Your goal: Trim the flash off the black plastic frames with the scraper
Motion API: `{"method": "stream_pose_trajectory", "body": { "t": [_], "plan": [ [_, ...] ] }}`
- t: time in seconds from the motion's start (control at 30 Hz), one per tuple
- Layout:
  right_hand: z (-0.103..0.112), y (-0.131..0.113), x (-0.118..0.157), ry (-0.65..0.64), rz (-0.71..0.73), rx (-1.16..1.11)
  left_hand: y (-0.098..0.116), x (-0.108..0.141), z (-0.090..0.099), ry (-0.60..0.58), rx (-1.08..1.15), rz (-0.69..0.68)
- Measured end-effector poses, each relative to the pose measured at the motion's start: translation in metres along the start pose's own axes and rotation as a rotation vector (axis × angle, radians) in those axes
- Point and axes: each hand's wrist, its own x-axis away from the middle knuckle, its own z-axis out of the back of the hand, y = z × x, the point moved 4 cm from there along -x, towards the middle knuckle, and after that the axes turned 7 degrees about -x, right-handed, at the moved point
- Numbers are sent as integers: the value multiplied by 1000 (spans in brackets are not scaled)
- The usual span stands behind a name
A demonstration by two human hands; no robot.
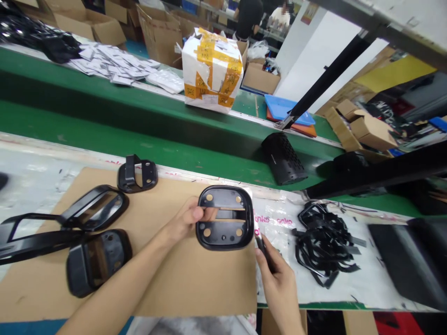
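My left hand [186, 217] is closed on the left side of a rounded-square black plastic base [223, 236], with corner holes and a slotted middle. The base is held up over a brown cardboard sheet [195, 291]. At its lower right, my right hand [279, 272] grips a slim black-handled tool [264, 251], tip pointing up towards the base's right rim. The tool's exact kind is unclear, and I cannot tell whether it touches the rim. Similar black plastic parts with raised loops lie to the left: a small one [150, 176], a middle one [120, 204] and a nearer one [122, 253].
Black plastic strips [324, 246] are heaped on the right. Behind the bench runs a green channel [167, 153] holding a perforated black cylinder [282, 158]. A taped white box [195, 60] and white packets [111, 63] sit beyond it. A black post [324, 79] slants at right.
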Motion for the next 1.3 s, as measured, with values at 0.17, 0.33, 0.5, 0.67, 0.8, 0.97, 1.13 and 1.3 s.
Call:
{"method": "stream_pose_trajectory", "body": {
  "t": [0.17, 0.33, 0.5, 0.67, 0.8, 0.97, 1.13, 1.3],
  "plan": [
    [-14, 6, -12, -167, 68, 193, 6, -8, -10, -13, 104, -74],
    [-17, 0, -20, -155, 177, 214, 5, -15, -20, -25, 342, -66],
    [-28, -32, -37, -327, 183, -90, -22, -24, -23, -106, 615, 265],
    [-51, -63, -66, -577, -8, -352, -30, -28, -20, -135, 799, 421],
    [-61, -74, -93, -616, 4, -454, -22, -29, -14, -82, 892, 364],
    [-77, -55, -117, -728, -18, -582, -21, -33, -9, -67, 909, 336],
    [-86, -29, -125, -670, -60, -815, -27, -37, -12, -92, 865, 325],
    [-83, -27, -121, -622, -56, -864, -29, -37, -15, -79, 801, 302]
  ]
}}
